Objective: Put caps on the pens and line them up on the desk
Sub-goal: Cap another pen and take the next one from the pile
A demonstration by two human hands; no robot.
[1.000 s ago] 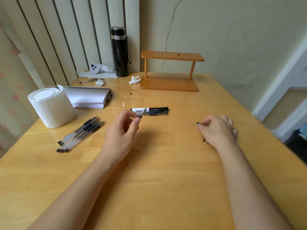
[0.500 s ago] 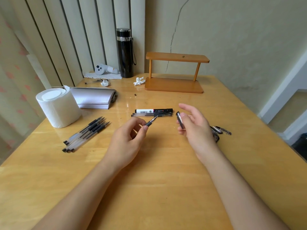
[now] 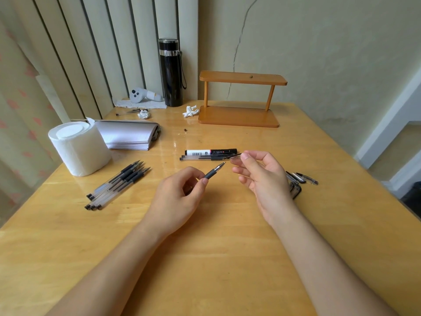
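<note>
The flask (image 3: 170, 74) is black with a silver band, the shelf (image 3: 241, 99) orange-brown, the tissue roll (image 3: 78, 149) white.

the wooden desk (image 3: 205, 270) holds uncapped pens (image 3: 118, 183), loose caps (image 3: 303, 177), a marker (image 3: 210, 152), tissue roll (image 3: 78, 148), notebook (image 3: 129, 134), flask (image 3: 170, 74), rack (image 3: 239, 116).

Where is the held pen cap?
Head view, centre-right: the pen cap is pinched in the right hand, just right of the tip of the pen in the left hand.
</note>
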